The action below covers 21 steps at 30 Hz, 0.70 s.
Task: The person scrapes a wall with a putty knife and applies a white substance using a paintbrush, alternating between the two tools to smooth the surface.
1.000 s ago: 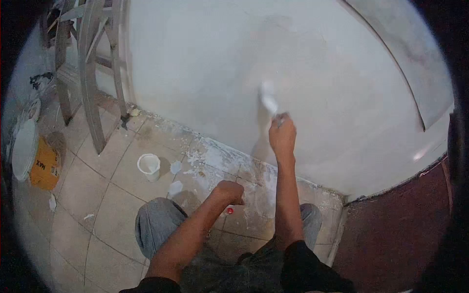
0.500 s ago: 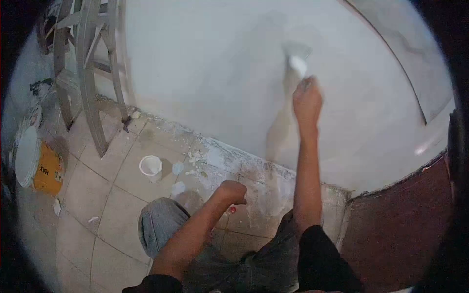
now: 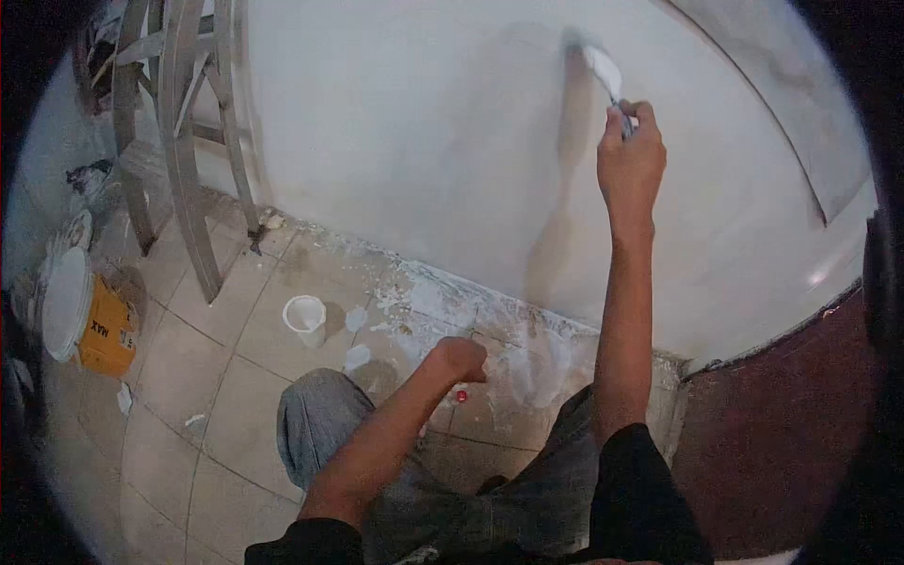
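My right hand (image 3: 633,160) is raised in front of the white wall (image 3: 405,132), with thumb and fingers closed on the handle of a paintbrush (image 3: 603,73). White covers the brush's broad end, which points up and left at the wall, where its dark shadow meets the tip. My left hand (image 3: 459,360) is curled into a fist above the tiled floor, in front of my knees; its fingers hide what may be inside. Just below that fist shows a small round red thing (image 3: 461,396). A white cup (image 3: 304,315) with white stuff inside stands on the tiles to the left.
White splashes (image 3: 414,301) lie along the foot of the wall. A wooden ladder (image 3: 179,141) leans at the left. Beyond the cup, a yellow MAX bucket (image 3: 105,330) lies tipped on its side. A dark red surface (image 3: 763,433) borders the right.
My right hand has moved up and slightly right, carrying the paintbrush higher along the wall. The left fist stays in nearly the same place. The whole view has shifted a little.
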Motion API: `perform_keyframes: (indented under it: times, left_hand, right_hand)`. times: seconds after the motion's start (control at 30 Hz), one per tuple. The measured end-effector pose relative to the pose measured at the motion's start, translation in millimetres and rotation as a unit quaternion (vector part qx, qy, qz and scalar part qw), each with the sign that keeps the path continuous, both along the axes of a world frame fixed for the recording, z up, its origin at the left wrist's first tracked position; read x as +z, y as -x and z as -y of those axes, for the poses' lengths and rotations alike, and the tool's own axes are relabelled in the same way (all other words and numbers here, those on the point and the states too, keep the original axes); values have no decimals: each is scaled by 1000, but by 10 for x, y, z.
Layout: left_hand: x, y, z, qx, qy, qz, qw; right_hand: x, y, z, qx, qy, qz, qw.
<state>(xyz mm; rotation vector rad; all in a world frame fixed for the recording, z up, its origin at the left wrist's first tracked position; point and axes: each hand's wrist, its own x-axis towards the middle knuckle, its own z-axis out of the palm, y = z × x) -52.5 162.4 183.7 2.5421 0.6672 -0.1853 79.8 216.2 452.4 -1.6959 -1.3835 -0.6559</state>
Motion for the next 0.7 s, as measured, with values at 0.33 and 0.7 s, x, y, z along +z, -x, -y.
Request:
perform_keyframes:
  times: [0.33,0.7]
  left_hand:
    - [65,-62,289,-32,105,-91,990]
    - [-292,-273,119,-29,48,-56,997]
  right_hand:
    - [-2147,-490,-120,-8,291,32,956]
    - [218,-62,-3,-48,47,89,994]
